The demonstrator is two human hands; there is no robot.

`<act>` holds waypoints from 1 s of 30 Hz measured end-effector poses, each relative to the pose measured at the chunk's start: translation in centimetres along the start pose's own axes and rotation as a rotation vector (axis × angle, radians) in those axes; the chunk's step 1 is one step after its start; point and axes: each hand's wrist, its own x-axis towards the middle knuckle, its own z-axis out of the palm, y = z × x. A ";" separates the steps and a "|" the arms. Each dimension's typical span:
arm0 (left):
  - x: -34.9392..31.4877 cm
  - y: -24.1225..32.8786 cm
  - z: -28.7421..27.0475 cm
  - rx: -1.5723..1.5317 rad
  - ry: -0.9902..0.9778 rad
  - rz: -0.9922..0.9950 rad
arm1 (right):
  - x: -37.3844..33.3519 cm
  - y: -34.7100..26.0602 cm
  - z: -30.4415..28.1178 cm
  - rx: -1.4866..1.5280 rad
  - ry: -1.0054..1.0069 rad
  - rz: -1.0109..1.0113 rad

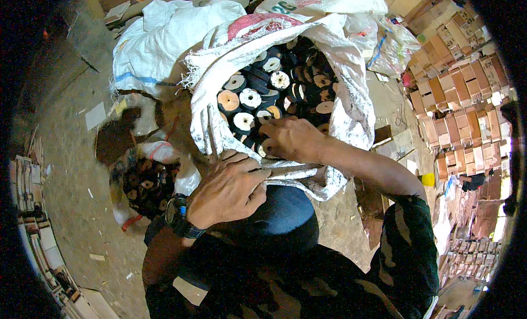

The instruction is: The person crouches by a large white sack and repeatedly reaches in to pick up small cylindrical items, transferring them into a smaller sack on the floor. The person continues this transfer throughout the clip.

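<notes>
A white woven sack (pixel 359 121) stands before me with its mouth rolled wide. Inside lie many round black discs (pixel 250 98) with pale or tan faces and a hole in the middle. My left hand (pixel 228 190), a watch on its wrist, lies at the sack's near left rim with its fingers closed on the fabric. Reaching in from the right, my right hand (pixel 293 140) is down among the discs at the near side. Its fingers are curled, and the hand covers whatever is between them.
Behind stands a filled white sack (pixel 170 39), with a clear plastic bag (pixel 392 47) at the right. A smaller open bag of dark discs (pixel 148 182) sits on the floor at my left. Cardboard stacks (pixel 461 83) line the right side; flat boards (pixel 44 247) lie far left.
</notes>
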 end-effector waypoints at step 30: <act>-0.2 -1.8 3.3 -0.026 0.213 0.026 | 4.3 -1.3 -1.6 0.637 -0.020 0.169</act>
